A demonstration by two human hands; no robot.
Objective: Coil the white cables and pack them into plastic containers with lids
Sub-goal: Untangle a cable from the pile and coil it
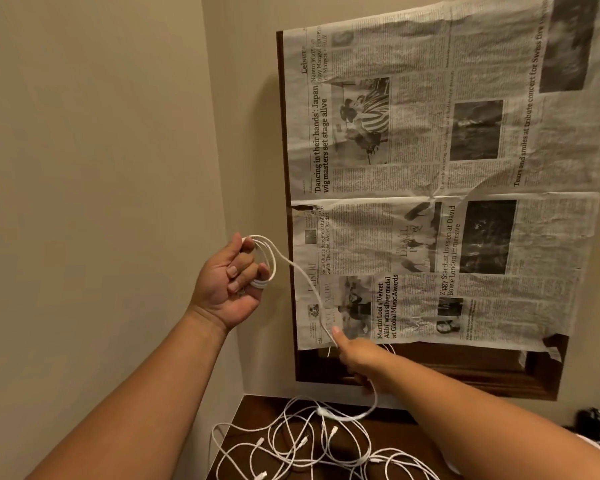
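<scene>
My left hand (pixel 231 282) is raised in front of the wall and holds a few loops of a white cable (pixel 269 261) wound around its fingers. From the coil the cable runs down to the right to my right hand (pixel 355 355), which pinches it between thumb and fingers. Below that hand the cable hangs down to a tangle of several loose white cables (pixel 302 441) lying on a dark wooden tabletop (pixel 392 434). No plastic containers are in view.
A sheet of newspaper (pixel 447 174) covers a dark wooden frame (pixel 430 372) on the wall ahead. A beige wall corner stands on the left. A dark object with a white cable (pixel 596 424) sits at the right edge.
</scene>
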